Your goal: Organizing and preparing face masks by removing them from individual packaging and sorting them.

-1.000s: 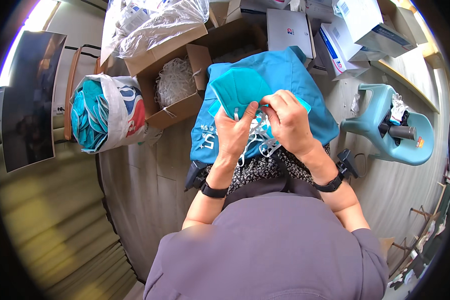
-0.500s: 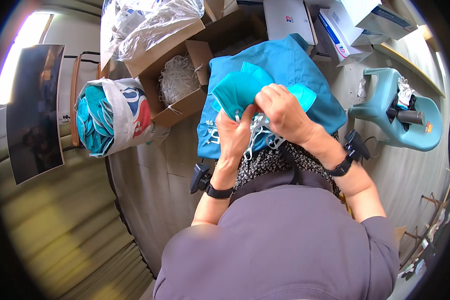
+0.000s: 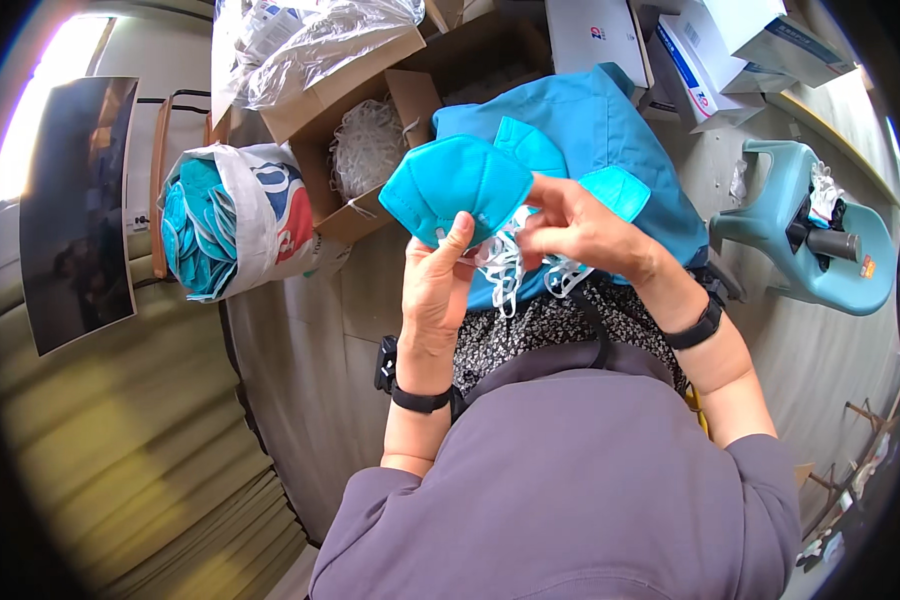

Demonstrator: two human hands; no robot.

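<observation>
In my left hand (image 3: 438, 275) is a teal folded face mask (image 3: 455, 185), its lower edge pinched with the thumb in front. My right hand (image 3: 595, 232) is beside the mask's right edge, fingers curled over the white ear loops (image 3: 505, 262); what it grips is hidden. Two more teal pieces lie behind on my lap: a mask (image 3: 530, 148) partly covered by the held one, and another mask (image 3: 618, 192) beyond my right hand. Under them spreads a blue cloth (image 3: 610, 120). White loops dangle below my hands.
At left, a white bag (image 3: 270, 240) bulges with teal masks (image 3: 198, 230). Ahead of it, a cardboard box (image 3: 345, 222) holds a tangle of white straps (image 3: 365, 150). A light blue stool (image 3: 825, 285) with gloves and a dark cylinder stands right. White boxes (image 3: 715, 85) are stacked at far right.
My left hand has raised the mask up and left, turning its broad face into view. My right hand has moved slightly right, away from the left thumb.
</observation>
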